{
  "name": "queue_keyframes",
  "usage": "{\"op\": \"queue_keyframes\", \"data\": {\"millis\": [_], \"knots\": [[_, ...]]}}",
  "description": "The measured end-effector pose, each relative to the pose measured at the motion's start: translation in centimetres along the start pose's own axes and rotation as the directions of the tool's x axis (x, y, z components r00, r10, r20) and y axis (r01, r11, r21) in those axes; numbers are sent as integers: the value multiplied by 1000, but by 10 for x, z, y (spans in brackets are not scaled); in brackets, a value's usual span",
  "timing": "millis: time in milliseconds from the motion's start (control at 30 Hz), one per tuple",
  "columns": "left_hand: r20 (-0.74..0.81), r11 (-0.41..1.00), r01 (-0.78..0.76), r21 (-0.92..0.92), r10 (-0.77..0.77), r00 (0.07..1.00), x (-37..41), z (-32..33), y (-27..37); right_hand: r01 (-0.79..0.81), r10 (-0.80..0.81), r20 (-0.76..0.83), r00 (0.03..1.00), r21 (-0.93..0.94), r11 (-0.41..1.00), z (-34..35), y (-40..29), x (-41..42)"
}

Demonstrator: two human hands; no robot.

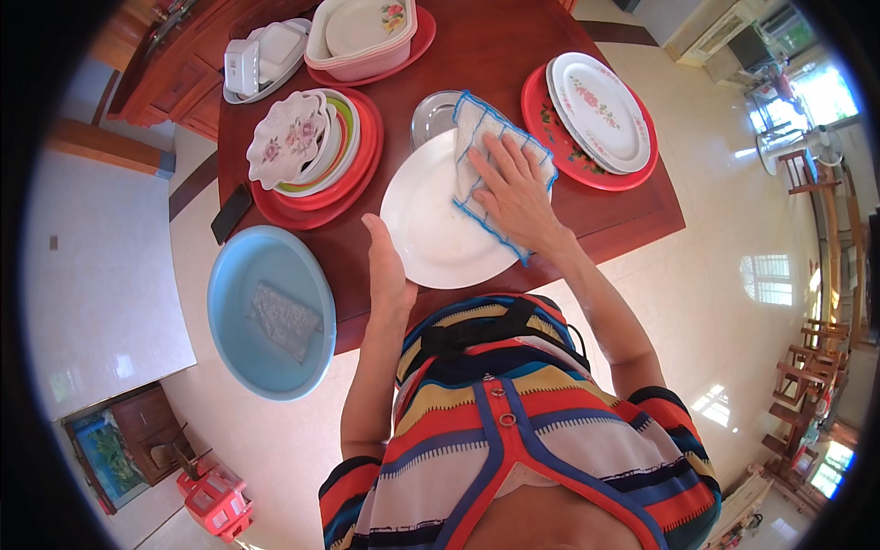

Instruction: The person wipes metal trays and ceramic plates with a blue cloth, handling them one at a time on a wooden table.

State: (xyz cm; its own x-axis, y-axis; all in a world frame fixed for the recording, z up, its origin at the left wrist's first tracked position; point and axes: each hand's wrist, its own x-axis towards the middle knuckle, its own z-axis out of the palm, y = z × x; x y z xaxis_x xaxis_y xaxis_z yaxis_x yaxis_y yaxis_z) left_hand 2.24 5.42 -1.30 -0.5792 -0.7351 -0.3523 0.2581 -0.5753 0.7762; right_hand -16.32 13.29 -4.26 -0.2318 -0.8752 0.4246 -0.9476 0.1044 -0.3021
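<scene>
A large white plate is in front of me over the front part of the wooden table. My left hand grips its left rim, thumb raised and fingers hidden beneath. Spread over the plate's right side is a white cloth with blue stitched edges. My right hand lies flat on this cloth, fingers pointing away from me, pressing it against the plate. Just behind the plate, partly covered by it and the cloth, is a shiny round metal dish.
Left are stacked dishes topped by a scalloped floral plate, a phone and a blue basin holding a grey cloth. White floral plates rest on a red tray at right. Farther back stand rectangular tubs and white dishes.
</scene>
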Motion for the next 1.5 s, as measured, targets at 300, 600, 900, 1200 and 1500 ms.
{"op": "queue_keyframes", "data": {"millis": [300,600,900,1200,1500], "knots": [[-43,997,28,-66,-31,999,19,-5,-2,234,-292,86,953,406,883,-1,-70,6],[-133,993,-122,-7,120,984,21,-10,11,97,-141,108,984,339,936,0,-7,-19],[-44,998,51,33,-49,998,19,-6,-4,210,-191,-88,978,335,918,11,-24,22],[54,969,-4,246,-10,999,11,-13,4,232,-268,106,958,267,935,-18,-37,54],[-82,983,-111,144,123,989,-2,-7,19,-375,415,41,909,516,771,-4,32,25]]}}
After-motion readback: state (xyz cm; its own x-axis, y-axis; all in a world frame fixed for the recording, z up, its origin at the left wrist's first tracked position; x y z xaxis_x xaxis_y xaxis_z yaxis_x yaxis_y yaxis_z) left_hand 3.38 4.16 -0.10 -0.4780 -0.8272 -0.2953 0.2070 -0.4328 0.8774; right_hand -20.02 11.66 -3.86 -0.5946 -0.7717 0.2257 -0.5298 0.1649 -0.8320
